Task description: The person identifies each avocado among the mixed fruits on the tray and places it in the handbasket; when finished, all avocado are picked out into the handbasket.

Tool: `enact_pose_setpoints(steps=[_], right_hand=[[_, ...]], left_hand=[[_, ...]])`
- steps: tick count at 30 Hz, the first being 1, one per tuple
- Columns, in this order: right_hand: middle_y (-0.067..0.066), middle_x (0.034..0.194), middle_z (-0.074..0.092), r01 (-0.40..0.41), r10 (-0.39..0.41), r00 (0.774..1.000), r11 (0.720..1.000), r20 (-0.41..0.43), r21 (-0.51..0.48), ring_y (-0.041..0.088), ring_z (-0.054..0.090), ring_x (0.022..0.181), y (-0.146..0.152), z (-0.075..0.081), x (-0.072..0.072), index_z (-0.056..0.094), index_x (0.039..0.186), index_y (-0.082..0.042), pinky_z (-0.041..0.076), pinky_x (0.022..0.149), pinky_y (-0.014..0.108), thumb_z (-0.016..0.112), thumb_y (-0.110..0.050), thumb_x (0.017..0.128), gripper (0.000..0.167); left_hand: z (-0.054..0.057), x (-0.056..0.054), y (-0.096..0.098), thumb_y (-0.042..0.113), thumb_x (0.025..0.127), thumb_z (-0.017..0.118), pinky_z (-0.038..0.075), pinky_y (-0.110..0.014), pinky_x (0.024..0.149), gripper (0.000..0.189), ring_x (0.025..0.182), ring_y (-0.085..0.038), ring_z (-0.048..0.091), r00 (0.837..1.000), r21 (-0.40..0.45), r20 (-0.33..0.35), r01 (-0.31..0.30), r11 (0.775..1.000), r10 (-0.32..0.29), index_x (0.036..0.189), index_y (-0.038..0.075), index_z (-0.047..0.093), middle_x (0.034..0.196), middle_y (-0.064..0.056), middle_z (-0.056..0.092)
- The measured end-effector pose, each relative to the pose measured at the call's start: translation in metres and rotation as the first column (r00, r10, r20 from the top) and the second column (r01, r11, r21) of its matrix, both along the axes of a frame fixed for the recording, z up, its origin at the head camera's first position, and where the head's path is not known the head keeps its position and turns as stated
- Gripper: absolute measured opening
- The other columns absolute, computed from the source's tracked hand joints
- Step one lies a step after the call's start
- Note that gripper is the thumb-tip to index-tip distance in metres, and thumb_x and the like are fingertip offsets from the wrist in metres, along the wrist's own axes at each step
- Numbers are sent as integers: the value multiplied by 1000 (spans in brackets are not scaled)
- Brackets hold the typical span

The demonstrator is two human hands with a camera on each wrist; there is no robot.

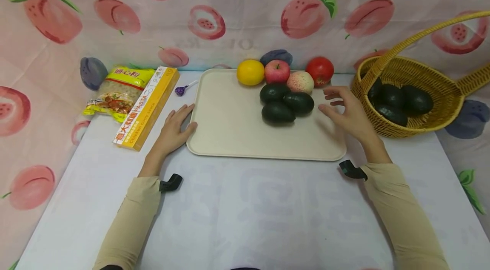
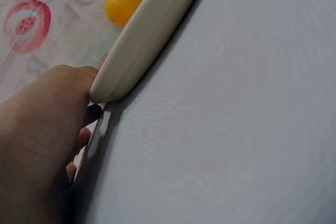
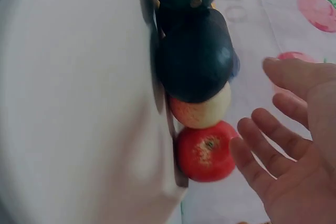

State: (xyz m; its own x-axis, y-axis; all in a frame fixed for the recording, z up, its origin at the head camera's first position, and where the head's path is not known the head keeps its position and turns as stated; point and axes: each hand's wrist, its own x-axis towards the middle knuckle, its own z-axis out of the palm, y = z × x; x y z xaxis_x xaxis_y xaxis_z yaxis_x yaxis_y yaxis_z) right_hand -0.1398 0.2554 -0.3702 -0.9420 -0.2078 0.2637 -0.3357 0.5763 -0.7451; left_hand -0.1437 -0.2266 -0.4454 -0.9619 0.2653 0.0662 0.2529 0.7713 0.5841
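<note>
On the table lies a beige tray (image 1: 226, 134) with three dark green avocados (image 1: 278, 112) grouped right of its middle. Along its far side are a yellow lemon (image 1: 250, 72), a pink-red apple (image 1: 277, 71), a pale speckled peach (image 1: 300, 81) and a red tomato (image 1: 320, 71). My left hand (image 1: 174, 129) rests at the tray's left edge, thumb touching the rim and fingers stretched along the outside. Above the tray's right part hovers my right hand (image 1: 346, 112), fingers apart and holding nothing, just right of the avocados. The right wrist view shows its palm (image 3: 299, 187) beside the tomato.
A wicker basket (image 1: 425, 127) with a tall handle stands at the right, several avocados (image 1: 417, 100) inside. To the left lie a noodle bag (image 1: 122, 89), a yellow-and-white pasta box (image 1: 147, 108) and a purple lollipop (image 1: 180, 90). A fruit-print cloth (image 1: 237, 19) hangs behind.
</note>
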Motion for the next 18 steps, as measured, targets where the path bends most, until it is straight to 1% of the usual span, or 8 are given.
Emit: enact_pose_setpoints(steps=[1, 4, 6, 8, 10, 13, 15, 18], right_hand=[[12, 122, 53, -8, 7, 1000, 1000, 18, 19, 24, 51, 110, 0, -5, -4, 50, 129, -4, 47, 91, 22, 70, -12, 84, 50], [10, 125, 50, -42, 41, 998, 999, 54, 26, 23, 48, 114, 1, -18, -16, 48, 131, -8, 48, 95, 36, 73, -13, 82, 55], [12, 129, 49, -67, 65, 995, 998, 73, 19, 27, 47, 117, -2, -20, -20, 47, 132, -6, 47, 95, 49, 74, -9, 80, 59], [16, 131, 48, -89, 88, 992, 996, 89, 11, 32, 45, 119, -5, -22, -23, 45, 133, -4, 45, 94, 57, 74, -7, 79, 62], [16, 133, 47, -109, 108, 988, 994, 109, 6, 34, 44, 121, -9, -25, -25, 43, 135, -3, 44, 95, 58, 75, -7, 79, 64], [15, 135, 46, -131, 129, 984, 991, 127, 8, 33, 45, 123, -14, -27, -27, 42, 136, -5, 44, 97, 57, 75, -9, 79, 66], [13, 136, 45, -139, 137, 982, 990, 127, 9, 31, 46, 122, -16, -29, -28, 41, 136, -6, 45, 98, 55, 75, -10, 80, 66], [15, 136, 44, -140, 137, 983, 990, 122, 19, 32, 47, 118, -19, -31, -31, 42, 137, -5, 46, 95, 55, 74, -10, 80, 65]], left_hand=[[0, 0, 0, 36, 95, 52, 3, -43, 122, 60, 146, -27, 22, 1000, 1, 0, 0, 1000, 0, 148, 17, 32, 152, -11, 34], [-1, 0, -1, 36, 94, 52, 3, -42, 122, 60, 145, -27, 23, 1000, 5, -3, 0, 1000, 0, 148, 17, 32, 152, -11, 35], [-1, -1, -1, 35, 94, 53, 3, -42, 122, 60, 145, -26, 23, 1000, 6, -7, 0, 1000, 0, 148, 17, 33, 152, -11, 35], [-1, -1, 0, 36, 94, 52, 3, -42, 122, 60, 145, -26, 23, 1000, 5, -7, -1, 1000, 1, 148, 18, 32, 152, -10, 35], [-1, -1, 0, 36, 94, 52, 3, -42, 122, 60, 145, -26, 23, 1000, 3, -6, -2, 1000, 2, 148, 18, 32, 152, -10, 35], [-2, -1, 0, 36, 94, 52, 3, -41, 123, 60, 146, -26, 22, 1000, -3, 0, -7, 1000, 7, 148, 19, 32, 153, -10, 35], [-2, -1, 0, 36, 94, 52, 3, -41, 123, 60, 146, -25, 22, 1000, -4, 1, -10, 1000, 10, 148, 20, 32, 153, -9, 35], [-2, -1, 0, 36, 94, 52, 3, -42, 123, 60, 146, -25, 22, 1000, -3, 1, -10, 1000, 10, 148, 19, 32, 152, -10, 35]])
